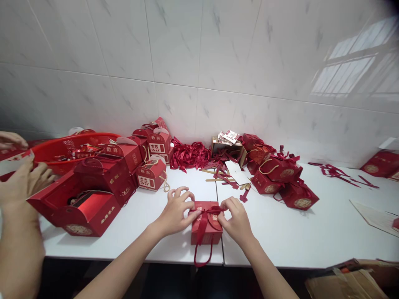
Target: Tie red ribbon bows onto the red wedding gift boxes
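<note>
One red box (196, 237), upright on the white tabletop (311, 241) near the front edge; one dark red ribbon (202, 227), bowed across the box top; one cord loop (202, 264), hanging past the edge. Left hand (180, 211): grip closed, pinching the ribbon's left side. Right hand (237, 220): grip closed, pinching its right side. Behind: one ribbon heap (190, 155). Far left: another person's hand (20, 185), one red basket (50, 149)

wall (174, 50): grey-veined tiles | window reflection (347, 70): upper right | 2 white tabletops (280, 236), adjoining
</note>
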`<state>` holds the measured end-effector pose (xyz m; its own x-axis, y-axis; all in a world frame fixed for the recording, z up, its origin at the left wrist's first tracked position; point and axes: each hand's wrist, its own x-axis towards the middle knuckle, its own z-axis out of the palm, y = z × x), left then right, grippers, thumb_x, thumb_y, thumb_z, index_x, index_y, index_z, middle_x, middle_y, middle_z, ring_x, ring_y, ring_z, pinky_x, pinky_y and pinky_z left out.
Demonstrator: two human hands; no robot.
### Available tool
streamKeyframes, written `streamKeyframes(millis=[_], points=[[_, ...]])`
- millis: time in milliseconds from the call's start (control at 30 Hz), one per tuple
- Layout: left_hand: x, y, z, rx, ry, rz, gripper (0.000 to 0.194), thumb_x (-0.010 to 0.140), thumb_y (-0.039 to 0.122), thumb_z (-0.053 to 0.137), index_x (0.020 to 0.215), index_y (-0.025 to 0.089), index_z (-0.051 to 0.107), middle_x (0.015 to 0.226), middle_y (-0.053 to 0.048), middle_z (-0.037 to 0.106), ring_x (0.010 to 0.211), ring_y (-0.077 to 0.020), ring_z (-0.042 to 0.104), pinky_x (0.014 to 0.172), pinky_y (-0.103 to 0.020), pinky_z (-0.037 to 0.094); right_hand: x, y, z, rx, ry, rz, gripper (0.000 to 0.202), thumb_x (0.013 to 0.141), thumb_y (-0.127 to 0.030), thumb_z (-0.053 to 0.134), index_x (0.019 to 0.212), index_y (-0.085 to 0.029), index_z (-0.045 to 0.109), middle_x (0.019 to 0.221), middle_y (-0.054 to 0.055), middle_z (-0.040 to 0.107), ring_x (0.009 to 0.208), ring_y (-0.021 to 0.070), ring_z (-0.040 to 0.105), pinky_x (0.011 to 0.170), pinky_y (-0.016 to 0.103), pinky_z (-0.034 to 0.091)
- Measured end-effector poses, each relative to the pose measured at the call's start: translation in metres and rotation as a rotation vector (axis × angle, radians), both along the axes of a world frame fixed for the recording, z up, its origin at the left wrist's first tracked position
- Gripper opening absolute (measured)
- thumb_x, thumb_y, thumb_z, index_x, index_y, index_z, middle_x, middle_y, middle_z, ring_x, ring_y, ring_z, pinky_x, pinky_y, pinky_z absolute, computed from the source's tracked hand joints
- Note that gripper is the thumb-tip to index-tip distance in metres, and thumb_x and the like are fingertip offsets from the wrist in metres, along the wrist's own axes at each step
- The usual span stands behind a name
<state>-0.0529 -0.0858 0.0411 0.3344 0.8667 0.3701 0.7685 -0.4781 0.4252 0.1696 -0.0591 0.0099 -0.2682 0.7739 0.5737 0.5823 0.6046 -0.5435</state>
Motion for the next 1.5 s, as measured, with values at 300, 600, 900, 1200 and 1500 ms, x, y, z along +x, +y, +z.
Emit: streamKeyframes(millis=[300,600,900,1200,1500], points=[[-0.007,0.006,-0.014,0.005,0.001,0.037,0.029,0.084,0.038,0.055,0.063,0.02,0.061,0.103,-0.004,0.062,0.117,-0.0311,0.038,0.096,-0.051,0.021,0.006,0.0,-0.004,-0.032,0.061,-0.025,0.016,0.066,-0.008,0.049,0.073,-0.021,0.045,0.071,-0.002,0.045,0.068,0.0158,0.045,0.064,0.028,0.037],[-0.005,-0.004,-0.009,0.245,0.198,0.122,0.029,0.086,0.033,0.052,0.062,0.019,0.06,0.087,-0.005,0.063,0.112,-0.0326,0.046,0.095,-0.056,0.018,0.015,-0.003,0.003,0.095,-0.108,-0.024,0.017,0.068,-0.007,0.051,0.078,-0.02,0.05,0.078,0.002,0.052,0.074,0.0186,0.047,0.068,0.031,0.038],[-0.01,-0.005,-0.038,-0.203,-0.356,-0.047,0.028,0.091,0.036,0.043,0.072,0.02,0.057,0.114,-0.008,0.058,0.11,-0.0225,0.052,0.096,-0.039,0.039,0.016,-0.002,-0.005,-0.385,0.093,0.448,0.079,0.065,-0.036,0.077,0.134,-0.028,0.039,0.145,0.01,0.028,0.134,0.0269,0.03,0.107,0.042,0.032],[-0.066,0.024,-0.029,0.203,-0.387,0.444,0.047,0.08,0.04,0.056,0.121,0.019,0.045,0.123,-0.012,0.052,0.116,-0.0279,0.049,0.098,-0.044,0.039,0.075,-0.02,-0.028,-0.386,0.064,0.064,0.071,0.067,-0.044,0.072,0.131,-0.028,0.045,0.136,0.01,0.035,0.129,0.0287,0.038,0.106,0.044,0.036],[-0.135,0.077,-0.012,0.173,-0.086,0.904,0.063,0.075,0.053,0.057,0.128,0.021,0.046,0.131,-0.015,0.046,0.123,-0.0366,0.04,0.1,-0.052,0.034,0.11,-0.03,0.009,0.207,-0.048,-0.609,0.089,0.075,-0.051,0.061,0.146,-0.018,0.02,0.153,0.016,-0.005,0.138,0.0452,0.006,0.103,0.066,0.02]])
